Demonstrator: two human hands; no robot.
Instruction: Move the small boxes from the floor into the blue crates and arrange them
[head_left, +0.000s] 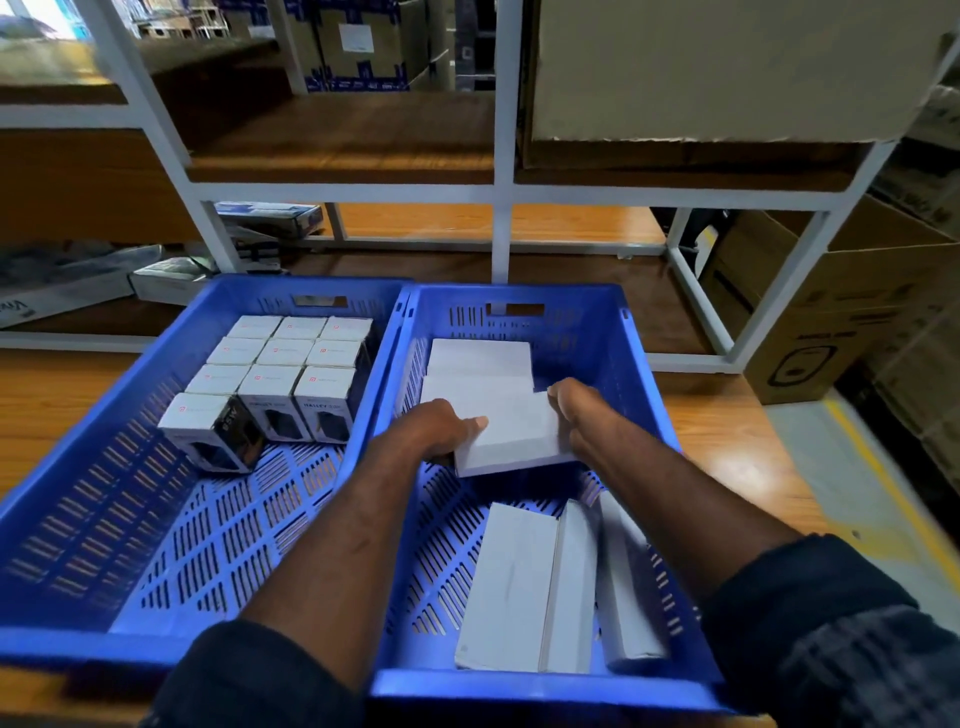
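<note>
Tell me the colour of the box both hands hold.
The box is plain white; head view.

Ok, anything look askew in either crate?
Yes. In the left crate, the front box sits twisted out of line with the rows behind. The loose white boxes at the right crate's near end lean unevenly.

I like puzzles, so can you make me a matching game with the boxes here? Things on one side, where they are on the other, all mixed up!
Things:
1. held white box
2. printed boxes
3. loose white boxes
4. big carton

Places:
A. lying at the near end of the right crate
B. on the shelf, upper right
C. gripped between the left hand and the right hand
D. standing in rows at the far end of the left crate

Pairs: 1-C, 2-D, 3-A, 4-B.
</note>
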